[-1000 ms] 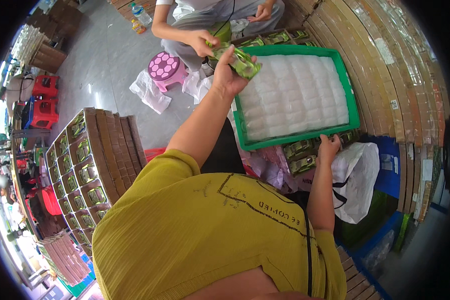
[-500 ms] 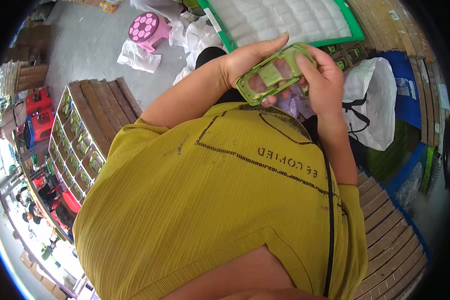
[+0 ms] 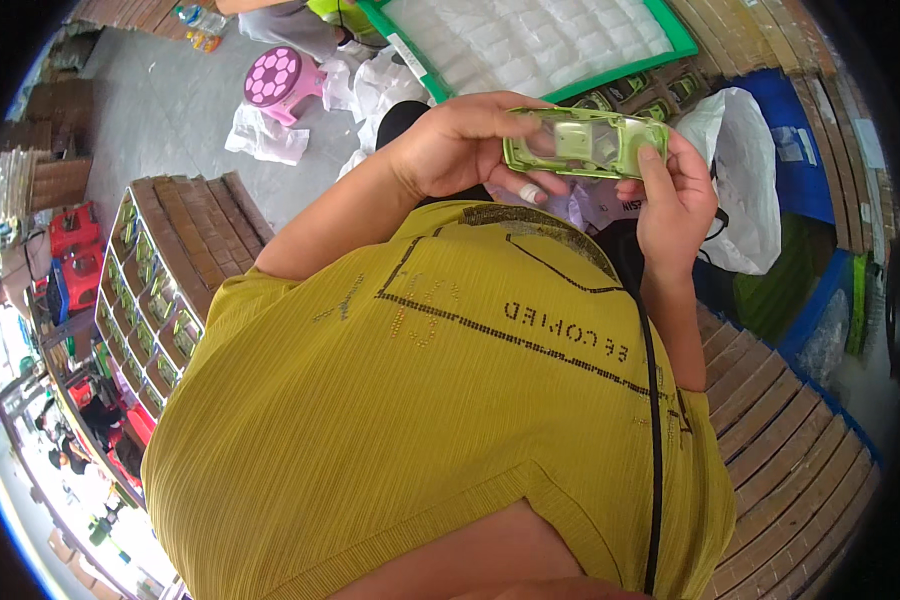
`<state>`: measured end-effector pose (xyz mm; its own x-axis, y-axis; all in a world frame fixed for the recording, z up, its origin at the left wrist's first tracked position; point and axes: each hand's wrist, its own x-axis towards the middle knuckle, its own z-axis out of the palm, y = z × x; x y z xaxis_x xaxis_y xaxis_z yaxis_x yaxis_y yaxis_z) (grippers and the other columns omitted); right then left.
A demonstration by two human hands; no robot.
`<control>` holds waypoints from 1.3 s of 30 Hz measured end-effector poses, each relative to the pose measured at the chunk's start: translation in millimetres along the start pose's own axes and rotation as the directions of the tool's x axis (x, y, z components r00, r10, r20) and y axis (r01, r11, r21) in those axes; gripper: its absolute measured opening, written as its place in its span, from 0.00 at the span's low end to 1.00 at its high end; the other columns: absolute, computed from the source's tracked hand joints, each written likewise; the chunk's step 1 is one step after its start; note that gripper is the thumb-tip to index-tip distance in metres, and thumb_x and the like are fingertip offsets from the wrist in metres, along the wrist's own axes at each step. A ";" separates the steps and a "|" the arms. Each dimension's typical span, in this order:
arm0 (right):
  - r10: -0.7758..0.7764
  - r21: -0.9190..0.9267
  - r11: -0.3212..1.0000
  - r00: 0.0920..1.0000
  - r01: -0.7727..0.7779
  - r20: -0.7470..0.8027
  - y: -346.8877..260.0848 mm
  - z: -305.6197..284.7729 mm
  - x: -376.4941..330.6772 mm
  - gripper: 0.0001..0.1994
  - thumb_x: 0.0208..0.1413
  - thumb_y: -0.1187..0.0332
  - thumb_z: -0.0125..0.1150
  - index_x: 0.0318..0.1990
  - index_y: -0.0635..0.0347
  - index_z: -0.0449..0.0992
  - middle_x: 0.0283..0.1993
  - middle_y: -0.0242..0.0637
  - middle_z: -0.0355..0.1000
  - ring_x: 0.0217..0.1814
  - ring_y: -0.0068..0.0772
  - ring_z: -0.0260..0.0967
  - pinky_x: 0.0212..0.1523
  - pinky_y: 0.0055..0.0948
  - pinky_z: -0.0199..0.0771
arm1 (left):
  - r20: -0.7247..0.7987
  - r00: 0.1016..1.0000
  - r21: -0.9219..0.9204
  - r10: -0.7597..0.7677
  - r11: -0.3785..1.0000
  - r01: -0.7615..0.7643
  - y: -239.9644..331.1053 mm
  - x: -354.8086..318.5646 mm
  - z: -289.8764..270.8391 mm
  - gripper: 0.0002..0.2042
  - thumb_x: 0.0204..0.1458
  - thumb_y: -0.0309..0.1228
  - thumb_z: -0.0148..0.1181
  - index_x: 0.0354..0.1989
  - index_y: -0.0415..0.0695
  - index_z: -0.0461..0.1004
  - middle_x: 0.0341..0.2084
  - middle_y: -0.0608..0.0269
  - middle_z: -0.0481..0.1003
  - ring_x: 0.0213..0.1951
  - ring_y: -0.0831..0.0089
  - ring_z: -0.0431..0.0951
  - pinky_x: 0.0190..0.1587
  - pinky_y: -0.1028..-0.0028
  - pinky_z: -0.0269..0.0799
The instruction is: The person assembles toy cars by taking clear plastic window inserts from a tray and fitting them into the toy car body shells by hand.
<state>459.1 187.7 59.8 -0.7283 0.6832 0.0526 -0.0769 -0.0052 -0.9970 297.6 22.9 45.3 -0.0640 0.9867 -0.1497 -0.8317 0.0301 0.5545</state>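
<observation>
A green toy car body shell (image 3: 589, 144) with see-through window openings lies level between my two hands, above my lap. My left hand (image 3: 460, 143) holds its left end, thumb along the upper edge and fingers beneath; one finger wears a white wrap. At the other end my right hand (image 3: 676, 205) grips the shell, its thumb pressed on the top. More green car bodies (image 3: 653, 108) sit in a divided tray just beyond my right hand.
A green-framed tray (image 3: 682, 38) with white padded cells is ahead. Stacked divided trays of green parts (image 3: 142, 330) stand at left, cardboard dividers (image 3: 790, 440) at right. A white bag (image 3: 755, 185), pink stool (image 3: 280, 80), plastic scraps (image 3: 268, 135) and another person (image 3: 290, 28) are around.
The car shell has turned from a slant to nearly level and shifted right. My left thumb has come down onto its left end; my right hand has moved slightly right and down.
</observation>
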 end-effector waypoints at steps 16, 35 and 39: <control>0.038 0.074 0.996 0.995 -0.044 0.089 4.3 -1.9 -6.1 0.15 0.55 0.77 0.53 0.50 0.70 0.69 0.35 0.40 0.74 0.25 0.23 0.71 0.24 0.19 0.73 | -0.332 0.938 0.306 0.098 0.952 0.008 -4.1 -1.5 12.3 0.19 0.53 0.21 0.53 0.53 0.33 0.60 0.40 0.47 0.73 0.28 0.58 0.80 0.29 0.74 0.80; 0.152 0.160 0.974 0.987 -0.159 0.051 19.3 -9.0 1.4 0.14 0.55 0.76 0.53 0.49 0.70 0.69 0.37 0.40 0.74 0.24 0.23 0.71 0.22 0.20 0.74 | -0.181 0.983 0.062 -0.006 0.998 0.017 -4.3 -1.1 0.1 0.25 0.60 0.43 0.38 0.56 0.32 0.58 0.46 0.42 0.70 0.36 0.50 0.78 0.35 0.67 0.78; 0.142 0.170 0.974 0.988 -0.150 0.057 20.2 -10.2 0.8 0.14 0.55 0.76 0.53 0.49 0.70 0.70 0.36 0.40 0.74 0.25 0.23 0.71 0.22 0.20 0.74 | -0.200 0.980 0.091 -0.014 0.995 0.032 -3.2 -1.7 0.5 0.26 0.61 0.44 0.36 0.55 0.30 0.59 0.47 0.44 0.70 0.37 0.52 0.78 0.34 0.68 0.78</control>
<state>463.9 195.6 39.2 -0.7691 0.6332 -0.0867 -0.0813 -0.2315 -0.9694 300.7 21.2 44.3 -0.1618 0.9342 -0.3180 -0.7795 0.0766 0.6217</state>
